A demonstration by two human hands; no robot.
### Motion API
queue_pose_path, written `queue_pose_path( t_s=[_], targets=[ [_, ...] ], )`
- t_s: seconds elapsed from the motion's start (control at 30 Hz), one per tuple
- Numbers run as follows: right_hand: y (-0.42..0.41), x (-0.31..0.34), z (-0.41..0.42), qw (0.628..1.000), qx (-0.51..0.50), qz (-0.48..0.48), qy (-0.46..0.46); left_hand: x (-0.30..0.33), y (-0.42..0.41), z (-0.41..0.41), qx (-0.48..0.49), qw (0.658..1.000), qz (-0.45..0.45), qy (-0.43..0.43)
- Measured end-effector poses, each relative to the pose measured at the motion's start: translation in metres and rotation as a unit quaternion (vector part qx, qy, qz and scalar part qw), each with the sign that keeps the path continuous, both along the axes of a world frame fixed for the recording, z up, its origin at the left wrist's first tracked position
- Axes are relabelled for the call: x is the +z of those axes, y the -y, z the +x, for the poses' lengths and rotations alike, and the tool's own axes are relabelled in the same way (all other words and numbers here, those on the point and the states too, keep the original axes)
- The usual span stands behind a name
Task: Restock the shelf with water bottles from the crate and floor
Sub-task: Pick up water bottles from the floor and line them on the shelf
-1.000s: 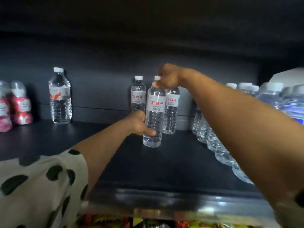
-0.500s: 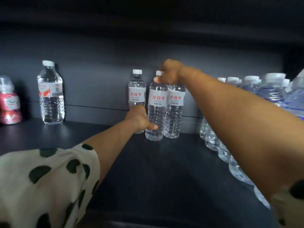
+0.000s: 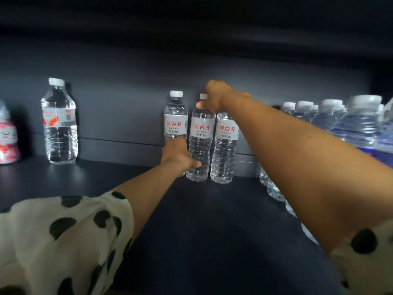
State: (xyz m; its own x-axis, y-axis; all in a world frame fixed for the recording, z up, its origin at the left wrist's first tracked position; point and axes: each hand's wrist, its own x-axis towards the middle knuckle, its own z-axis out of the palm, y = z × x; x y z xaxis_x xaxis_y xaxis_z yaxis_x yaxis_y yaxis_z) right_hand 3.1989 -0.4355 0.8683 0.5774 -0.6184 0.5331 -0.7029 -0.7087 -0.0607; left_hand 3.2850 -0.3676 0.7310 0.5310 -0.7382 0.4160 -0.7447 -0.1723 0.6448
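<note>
Nearest, two spotted sleeves [image 3: 63, 237] frame the view, and both bare forearms run up and away over the dark shelf [image 3: 212, 231] toward its back wall. Both hands meet on one bottle [image 3: 200, 145], the middle of three standing upright at the back: the left hand [image 3: 178, 155] wraps its lower body from the left, fingers curled round the front near the base, while the right hand [image 3: 213, 96] pinches it at the neck and cap from above. So the bottle's long axis is vertical and lies between the two grips, low hand under high hand; its base looks to be resting on the shelf, just beside the right neighbour [image 3: 224, 150] and slightly ahead of the left neighbour [image 3: 176, 120]. Judging from that, the coming move is a small nudge back into line and then letting go, and the left hand, lower and nearer the base, is the one to steer it. All three labels are white with red characters reading 凉白开, and 550mL below. Far left stands a lone bottle [image 3: 60, 124] with a red-and-white label I cannot read, and a pink container [image 3: 7, 137] at the edge. To the right runs a row [image 3: 331, 118] of white-capped bottles.
</note>
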Motion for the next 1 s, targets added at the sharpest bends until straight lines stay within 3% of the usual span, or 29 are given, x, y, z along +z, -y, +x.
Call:
queue_pose_path(
  t_s=[0.3,0.63,0.83,1.0],
  targets=[
    [-0.012,-0.002,-0.007,1.000,0.003,0.025,0.003,0.008,-0.015,-0.006,-0.018,0.999,0.029,0.002],
    [-0.064,0.000,-0.052,1.000,0.009,-0.015,-0.015,0.051,-0.084,-0.034,-0.010,0.999,-0.006,0.045],
    [-0.132,-0.018,-0.106,0.997,-0.018,-0.042,-0.058,0.053,-0.154,-0.067,-0.026,0.994,0.012,0.102],
    [-0.217,-0.050,-0.161,0.988,-0.065,-0.022,-0.139,0.040,-0.216,-0.105,-0.103,0.982,0.056,0.150]
  ],
)
